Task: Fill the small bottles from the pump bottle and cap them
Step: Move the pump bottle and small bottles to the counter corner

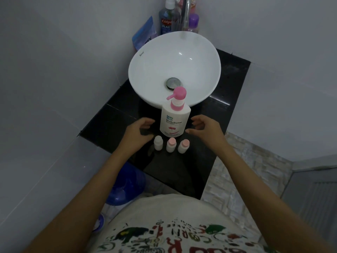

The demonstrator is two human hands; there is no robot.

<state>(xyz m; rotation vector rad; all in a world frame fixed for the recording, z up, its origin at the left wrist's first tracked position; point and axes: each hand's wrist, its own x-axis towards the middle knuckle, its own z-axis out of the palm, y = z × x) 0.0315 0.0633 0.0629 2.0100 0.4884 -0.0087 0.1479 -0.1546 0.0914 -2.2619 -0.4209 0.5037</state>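
Note:
A white pump bottle (pixel 174 119) with a pink pump head stands upright on the black counter (pixel 116 114), just in front of the basin. In a row before it stand three small white bottles: the left one (pixel 158 143) has a white top, the middle one (pixel 171 145) and the right one (pixel 183 146) have pink tops. My left hand (pixel 138 132) hovers left of the pump bottle with its fingers curled apart, holding nothing. My right hand (pixel 206 129) hovers to the bottle's right, fingers spread, also holding nothing.
A white round basin (pixel 145 73) sits behind the pump bottle, with a chrome tap (pixel 186 13) and several toiletry bottles (pixel 166 21) at the back. White walls close in on the left and right. A blue water jug (pixel 125 183) stands on the floor below the counter.

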